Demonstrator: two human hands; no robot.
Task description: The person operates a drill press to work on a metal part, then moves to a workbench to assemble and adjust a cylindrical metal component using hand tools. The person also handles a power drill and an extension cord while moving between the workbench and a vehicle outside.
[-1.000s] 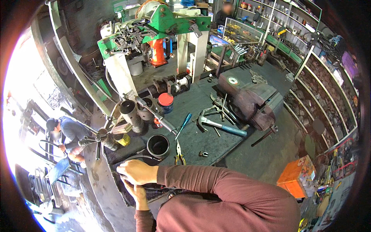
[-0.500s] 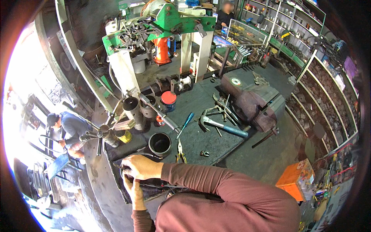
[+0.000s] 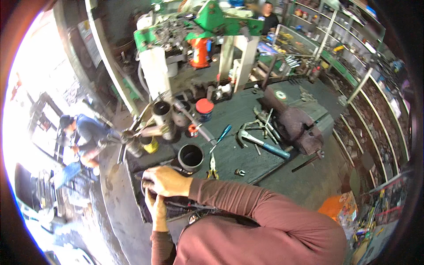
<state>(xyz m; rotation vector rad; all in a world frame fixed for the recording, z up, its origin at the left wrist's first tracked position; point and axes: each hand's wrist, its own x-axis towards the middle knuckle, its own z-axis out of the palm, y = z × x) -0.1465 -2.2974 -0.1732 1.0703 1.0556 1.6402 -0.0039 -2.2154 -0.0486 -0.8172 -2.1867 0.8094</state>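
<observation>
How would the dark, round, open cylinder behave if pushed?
The dark, round, open cylinder looks thick-walled, so it's probably stiff and fairly heavy. Wide and upright, it may slide before tipping. Knocked over, its round wall might let it roll.

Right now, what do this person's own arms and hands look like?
The right hand and left hand are ungloved. The right sleeve and left sleeve are long, reddish-brown and plain, ending near the wrists. The right one is wrinkled. No cables show.
</observation>
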